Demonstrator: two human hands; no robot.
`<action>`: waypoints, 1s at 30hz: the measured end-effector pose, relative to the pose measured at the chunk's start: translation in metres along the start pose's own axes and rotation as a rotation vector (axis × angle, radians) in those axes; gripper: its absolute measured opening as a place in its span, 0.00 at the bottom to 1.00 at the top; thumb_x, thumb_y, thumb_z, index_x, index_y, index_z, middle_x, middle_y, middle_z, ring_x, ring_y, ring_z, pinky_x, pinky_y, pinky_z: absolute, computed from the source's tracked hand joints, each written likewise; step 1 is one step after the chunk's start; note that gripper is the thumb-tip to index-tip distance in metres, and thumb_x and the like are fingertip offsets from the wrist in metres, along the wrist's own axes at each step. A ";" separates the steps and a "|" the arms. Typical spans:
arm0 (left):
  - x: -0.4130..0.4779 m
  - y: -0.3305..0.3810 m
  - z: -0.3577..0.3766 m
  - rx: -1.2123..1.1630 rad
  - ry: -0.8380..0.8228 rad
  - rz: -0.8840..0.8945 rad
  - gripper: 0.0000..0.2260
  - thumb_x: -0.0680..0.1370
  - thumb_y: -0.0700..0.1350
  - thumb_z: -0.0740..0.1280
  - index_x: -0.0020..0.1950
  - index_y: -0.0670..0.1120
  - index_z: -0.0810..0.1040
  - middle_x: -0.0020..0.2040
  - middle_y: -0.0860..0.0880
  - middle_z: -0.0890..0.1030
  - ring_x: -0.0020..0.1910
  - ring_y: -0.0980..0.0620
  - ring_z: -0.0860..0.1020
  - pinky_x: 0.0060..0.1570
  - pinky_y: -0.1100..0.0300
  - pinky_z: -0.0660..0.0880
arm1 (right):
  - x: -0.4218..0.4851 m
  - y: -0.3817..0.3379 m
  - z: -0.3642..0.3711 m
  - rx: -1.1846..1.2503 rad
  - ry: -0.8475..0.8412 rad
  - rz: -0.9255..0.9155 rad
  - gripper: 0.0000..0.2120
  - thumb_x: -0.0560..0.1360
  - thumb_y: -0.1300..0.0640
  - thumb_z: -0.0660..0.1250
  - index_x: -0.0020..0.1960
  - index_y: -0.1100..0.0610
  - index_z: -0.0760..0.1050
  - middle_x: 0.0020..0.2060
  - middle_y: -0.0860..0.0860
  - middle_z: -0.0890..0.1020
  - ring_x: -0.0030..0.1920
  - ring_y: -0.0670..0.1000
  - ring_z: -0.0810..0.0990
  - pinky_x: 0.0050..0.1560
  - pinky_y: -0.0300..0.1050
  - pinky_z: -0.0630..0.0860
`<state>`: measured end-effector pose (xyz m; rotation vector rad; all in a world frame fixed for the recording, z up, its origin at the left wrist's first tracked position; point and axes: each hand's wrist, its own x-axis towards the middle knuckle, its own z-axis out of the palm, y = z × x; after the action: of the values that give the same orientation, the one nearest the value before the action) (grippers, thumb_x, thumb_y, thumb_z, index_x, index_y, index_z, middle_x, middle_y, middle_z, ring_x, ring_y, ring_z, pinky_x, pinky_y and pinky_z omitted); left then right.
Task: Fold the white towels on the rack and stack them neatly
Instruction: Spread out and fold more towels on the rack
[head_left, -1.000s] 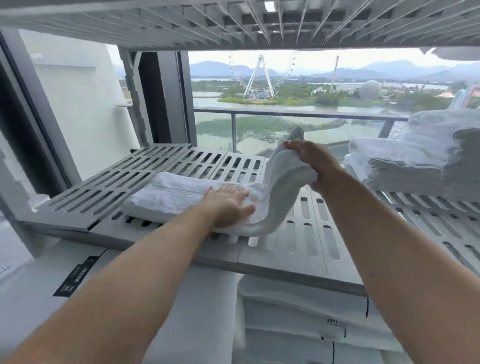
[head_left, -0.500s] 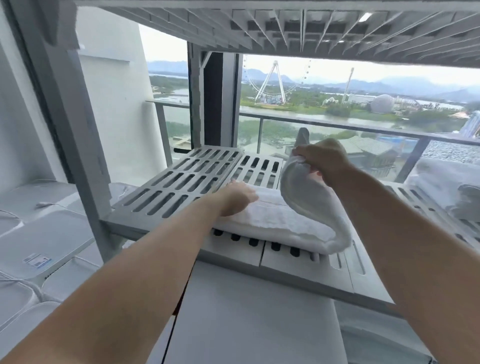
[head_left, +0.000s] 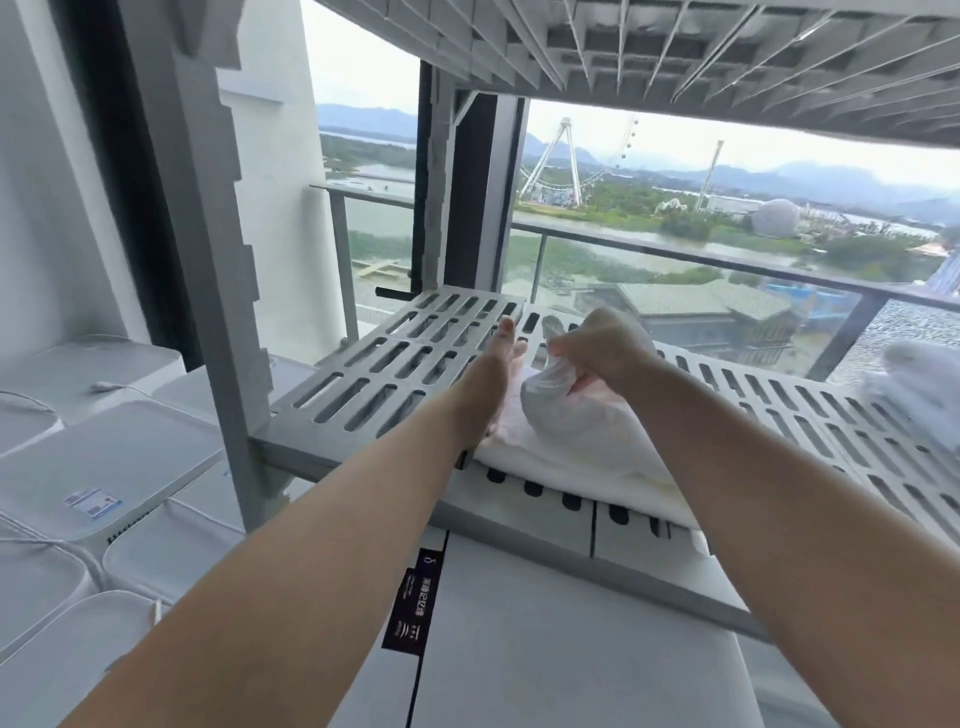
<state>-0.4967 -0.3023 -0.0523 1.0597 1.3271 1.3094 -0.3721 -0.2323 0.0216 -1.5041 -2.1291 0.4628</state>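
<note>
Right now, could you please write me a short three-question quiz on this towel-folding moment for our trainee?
1. True or false: the right hand is closed on a bunched end of the white towel.
2. Multiple choice: the towel lies on (A) the floor, (B) the slotted rack shelf, (C) the balcony railing.
3. Short answer: how is the left hand posed?

Key
1. True: it holds that end lifted above the rest of the towel.
2. B.
3. Fingers extended, resting open at the towel's left edge, gripping nothing.
</note>
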 end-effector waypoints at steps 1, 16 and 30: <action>-0.001 0.000 0.001 -0.012 0.002 -0.001 0.39 0.80 0.72 0.41 0.82 0.48 0.56 0.83 0.44 0.53 0.82 0.42 0.52 0.77 0.42 0.44 | -0.001 -0.001 0.003 -0.020 0.015 -0.018 0.13 0.65 0.51 0.70 0.28 0.59 0.77 0.21 0.51 0.78 0.29 0.53 0.80 0.26 0.40 0.68; -0.007 0.016 -0.003 0.627 0.100 -0.042 0.30 0.79 0.34 0.56 0.81 0.50 0.61 0.67 0.43 0.74 0.43 0.52 0.76 0.44 0.58 0.77 | -0.016 0.044 0.030 -0.044 -0.241 -0.494 0.13 0.80 0.53 0.64 0.61 0.47 0.82 0.62 0.47 0.82 0.58 0.50 0.80 0.60 0.41 0.72; 0.004 0.039 0.012 0.962 0.049 -0.210 0.23 0.82 0.35 0.55 0.79 0.38 0.63 0.79 0.36 0.60 0.77 0.37 0.62 0.77 0.44 0.60 | -0.026 0.061 0.040 -0.349 -0.285 -0.361 0.31 0.81 0.44 0.42 0.82 0.53 0.48 0.81 0.50 0.48 0.80 0.51 0.45 0.79 0.57 0.42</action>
<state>-0.4873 -0.2945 -0.0129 1.4491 2.1149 0.4959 -0.3398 -0.2362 -0.0492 -1.2341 -2.7518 0.1883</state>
